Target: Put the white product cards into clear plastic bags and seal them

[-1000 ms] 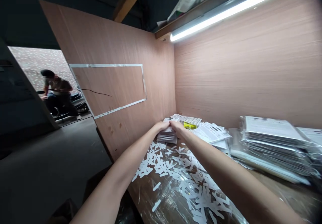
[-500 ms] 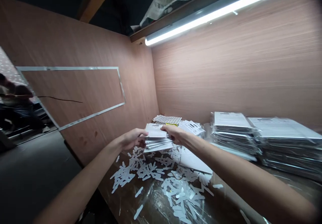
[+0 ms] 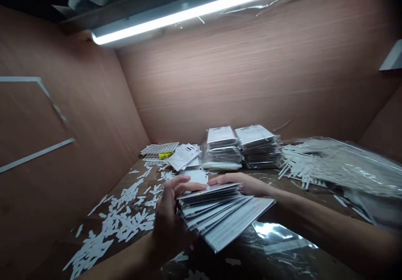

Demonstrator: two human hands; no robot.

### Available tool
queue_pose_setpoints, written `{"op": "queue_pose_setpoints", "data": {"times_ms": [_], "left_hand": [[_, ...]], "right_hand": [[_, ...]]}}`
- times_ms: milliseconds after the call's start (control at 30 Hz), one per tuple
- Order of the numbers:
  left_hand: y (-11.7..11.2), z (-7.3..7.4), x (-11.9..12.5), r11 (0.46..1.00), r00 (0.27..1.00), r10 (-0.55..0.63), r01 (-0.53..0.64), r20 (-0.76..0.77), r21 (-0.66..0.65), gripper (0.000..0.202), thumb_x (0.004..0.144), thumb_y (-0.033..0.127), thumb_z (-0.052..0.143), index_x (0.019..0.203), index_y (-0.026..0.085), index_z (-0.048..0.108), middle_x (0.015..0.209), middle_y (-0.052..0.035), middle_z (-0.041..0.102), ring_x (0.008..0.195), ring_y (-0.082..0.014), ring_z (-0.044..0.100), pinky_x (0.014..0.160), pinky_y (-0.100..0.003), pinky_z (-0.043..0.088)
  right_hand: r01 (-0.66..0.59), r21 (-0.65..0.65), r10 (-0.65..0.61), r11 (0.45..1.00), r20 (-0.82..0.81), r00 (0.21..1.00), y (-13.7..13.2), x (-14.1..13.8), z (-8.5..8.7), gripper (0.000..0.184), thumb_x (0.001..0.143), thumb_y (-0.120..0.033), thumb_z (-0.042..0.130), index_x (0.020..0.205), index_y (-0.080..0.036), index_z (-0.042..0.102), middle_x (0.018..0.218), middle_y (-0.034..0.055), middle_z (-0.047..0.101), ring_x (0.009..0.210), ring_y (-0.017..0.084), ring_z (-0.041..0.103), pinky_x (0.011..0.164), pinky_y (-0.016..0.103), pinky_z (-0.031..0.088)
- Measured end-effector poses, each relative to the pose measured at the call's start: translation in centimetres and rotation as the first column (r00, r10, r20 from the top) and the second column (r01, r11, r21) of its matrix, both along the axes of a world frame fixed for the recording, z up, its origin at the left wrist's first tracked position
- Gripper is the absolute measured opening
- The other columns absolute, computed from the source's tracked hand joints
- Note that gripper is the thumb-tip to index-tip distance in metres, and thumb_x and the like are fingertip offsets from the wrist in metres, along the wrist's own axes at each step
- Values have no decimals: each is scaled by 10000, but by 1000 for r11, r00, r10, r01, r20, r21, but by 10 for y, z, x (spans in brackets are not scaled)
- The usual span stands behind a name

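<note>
Between my two hands is a stack of thin white printed cards [image 3: 232, 225], tilted and fanned out toward the lower right. My left hand [image 3: 174, 200] grips its left side, fingers laid across the top edge. From the far right side my right hand [image 3: 241, 183] holds the same stack, its fingertips close to those of the left. The undersides of both hands are hidden. Behind the stack, a few more printed cards [image 3: 184, 156] lie loosely piled on the worktop [image 3: 220, 265].
White paper offcuts [image 3: 125, 223] litter the left of the worktop. Two plastic-wrapped stacks [image 3: 221, 146] stand at the back, near a yellow item [image 3: 165, 155] and gridded sheets [image 3: 158, 148]. A clear plastic bag [image 3: 354, 167] with white strips lies right. A tube light [image 3: 204, 9] hangs overhead.
My view has swung to the right. The card stack has come nearer to me, moved off the loose offcuts, and is now tilted and fanned. Both hands keep hold of it.
</note>
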State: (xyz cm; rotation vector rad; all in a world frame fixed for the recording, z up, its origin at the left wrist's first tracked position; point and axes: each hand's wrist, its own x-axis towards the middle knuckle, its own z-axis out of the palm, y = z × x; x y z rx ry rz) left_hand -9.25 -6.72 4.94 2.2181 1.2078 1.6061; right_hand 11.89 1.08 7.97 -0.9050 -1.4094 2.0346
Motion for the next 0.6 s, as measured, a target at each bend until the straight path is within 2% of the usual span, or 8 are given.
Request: {"op": "queue_pose_setpoints", "data": {"times_ms": [133,200,267,333,433,500,567,600], "left_hand": [[18,-1,33,986,987,-6,32,159,-164,608,727,324,881,1211,246,520,1025,-51,760,846,-239,750,759,-342,637],[23,-8,43,958,971,21,49,240,-284,544,737,355,869,1164,231,556,993,-43,744,807,-227,729,677,-321,634],[26,-23,50,920,958,-4,116,286,-374,545,743,352,857,1171,232,542,950,-26,735,777,-216,714,650,-316,632],[26,-42,56,909,958,-50,161,284,-383,589,723,323,856,1196,241,516,929,-14,732,754,-211,709,650,-319,631],[24,-65,64,945,969,-82,150,235,-291,686,655,292,870,1242,268,514,1032,-36,749,881,-269,738,784,-396,652],[23,-70,67,941,977,-114,164,180,-297,664,605,278,883,1196,293,581,1053,-31,761,908,-301,746,836,-445,657],[22,-67,68,898,972,-162,216,168,-383,528,607,263,864,1092,307,660,944,-3,776,783,-284,747,749,-439,670],[22,-64,68,877,969,-169,231,179,-422,464,612,257,851,1044,311,689,872,10,773,709,-269,735,680,-423,668]], "right_hand": [[-205,-125,196,971,-82,977,-7,58,3,283,911,-400,562,847,-136,638,709,99,735,452,107,617,395,151,423],[-384,-142,387,912,-6,922,-5,86,-2,506,907,-618,483,889,-136,638,722,137,754,374,127,579,318,179,356],[-471,-8,464,882,180,867,-6,106,-9,548,822,-674,605,976,-151,661,750,110,766,409,154,600,357,220,419],[-412,346,246,843,432,867,-10,113,-16,479,699,-533,825,1032,-210,705,804,54,771,599,202,689,559,287,563],[-339,766,-231,546,526,818,-22,105,-24,452,647,-461,911,1044,-301,766,990,53,766,914,298,704,889,424,571],[-292,860,-341,418,446,827,-28,95,-31,540,671,-494,892,1155,-299,751,1138,86,731,1023,336,663,946,483,548],[-164,893,-313,419,311,897,-31,86,-43,672,689,-497,880,1289,-261,690,1246,111,679,1106,336,632,966,485,554],[-84,869,-274,487,244,930,-32,83,-50,682,702,-478,876,1314,-253,674,1271,110,666,1135,325,628,979,470,559]]}}
